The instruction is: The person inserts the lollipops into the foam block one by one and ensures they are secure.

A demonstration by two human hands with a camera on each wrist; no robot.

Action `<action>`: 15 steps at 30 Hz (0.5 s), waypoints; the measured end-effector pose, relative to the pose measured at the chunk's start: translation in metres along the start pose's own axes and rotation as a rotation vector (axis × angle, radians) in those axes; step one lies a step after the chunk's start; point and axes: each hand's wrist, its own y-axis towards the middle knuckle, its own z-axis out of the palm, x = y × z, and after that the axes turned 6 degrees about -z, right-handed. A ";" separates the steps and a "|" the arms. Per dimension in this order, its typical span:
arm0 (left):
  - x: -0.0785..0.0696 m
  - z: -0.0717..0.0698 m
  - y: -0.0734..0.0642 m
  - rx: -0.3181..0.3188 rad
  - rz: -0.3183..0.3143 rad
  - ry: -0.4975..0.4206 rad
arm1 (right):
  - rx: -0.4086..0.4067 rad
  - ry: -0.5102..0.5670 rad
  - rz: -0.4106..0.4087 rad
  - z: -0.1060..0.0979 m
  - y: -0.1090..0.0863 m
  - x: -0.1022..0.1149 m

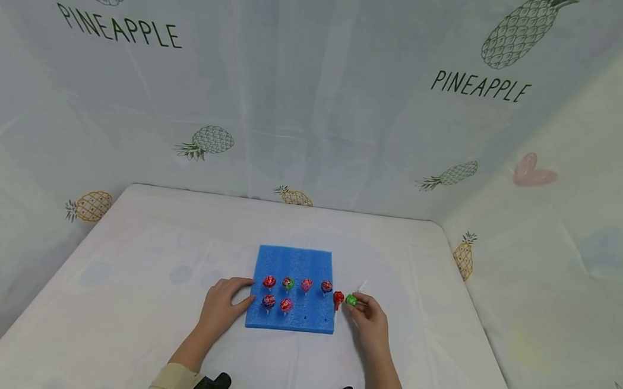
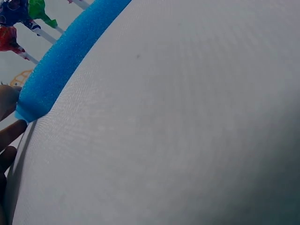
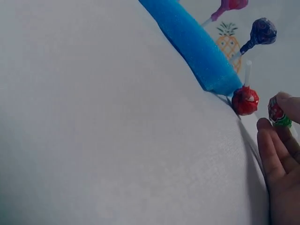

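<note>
A blue foam board (image 1: 293,318) lies on the table with several wrapped lollipops standing in it, among them a red one (image 1: 268,281) and a pink one (image 1: 306,284). My left hand (image 1: 221,304) touches the board's left edge with thumb and forefinger spread apart. In my right hand (image 1: 372,324), thumb and fingers pinch the head of a green-and-red lollipop (image 3: 280,112), its white stick pointing up and away in the head view. Between that hand and the board's right edge, a red lollipop (image 3: 245,101) lies on the table.
Small holes (image 1: 305,318) show in the board's front right part. A white cloth covers the table (image 1: 180,240), and a pineapple-print curtain (image 1: 296,98) hangs behind it. Black wrist devices (image 1: 214,385) sit at both sleeves.
</note>
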 end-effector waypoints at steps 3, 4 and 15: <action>-0.001 0.000 0.000 -0.003 0.002 -0.005 | -0.002 0.015 0.014 0.000 -0.006 0.001; -0.001 -0.001 0.000 -0.003 0.001 -0.006 | -0.002 0.021 0.016 0.000 -0.008 0.002; -0.001 -0.001 -0.001 -0.011 0.008 -0.001 | 0.023 0.034 -0.082 0.005 -0.026 0.014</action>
